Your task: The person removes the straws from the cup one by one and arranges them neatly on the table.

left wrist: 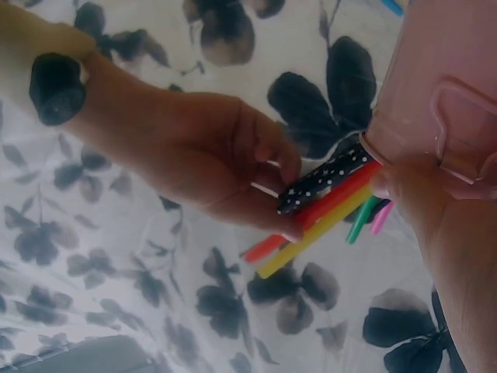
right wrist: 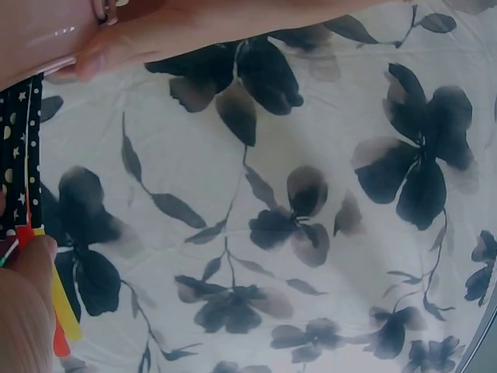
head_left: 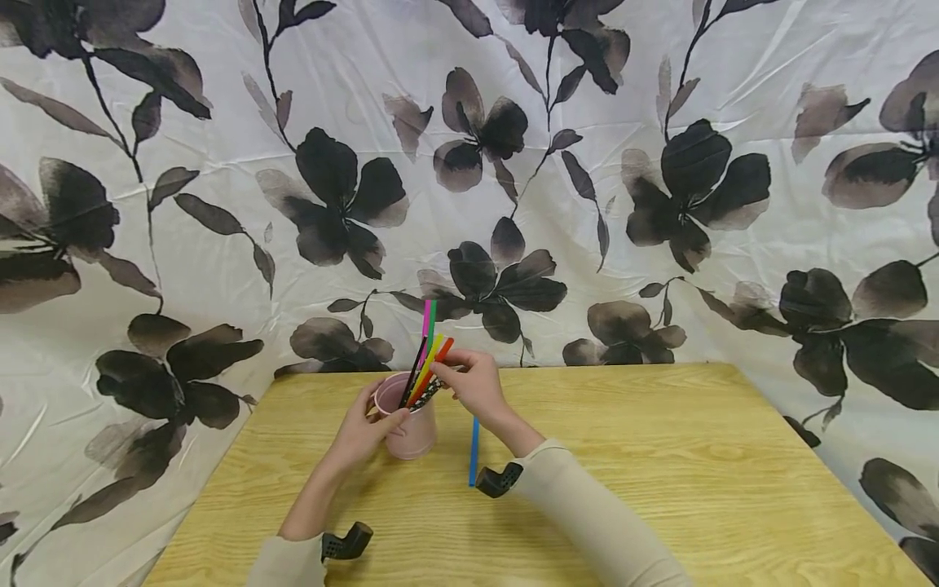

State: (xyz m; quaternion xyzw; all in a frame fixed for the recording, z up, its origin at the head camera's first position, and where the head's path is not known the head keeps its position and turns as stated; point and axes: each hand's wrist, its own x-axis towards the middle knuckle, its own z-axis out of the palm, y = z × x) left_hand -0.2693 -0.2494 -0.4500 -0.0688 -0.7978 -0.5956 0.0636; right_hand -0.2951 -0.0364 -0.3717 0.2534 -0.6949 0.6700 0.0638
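While the left hand (head_left: 367,424) is holding the pink cup (head_left: 412,440) in its grip at the lower centre of the frame, the right hand's (head_left: 473,383) grip is pinching leaning straws (head_left: 428,371) above the rim, where a light squeeze is probably serving best against creasing.

A pale cloth (head_left: 440,220) rose beyond the far edge of a light wooden table (head_left: 660,456) and ran along its left and right sides. Large black and brownish-grey flowers (head_left: 326,167) with thin, leafy stems patterned it, and creases crossed it. The tabletop showed yellowish, wavy grain.
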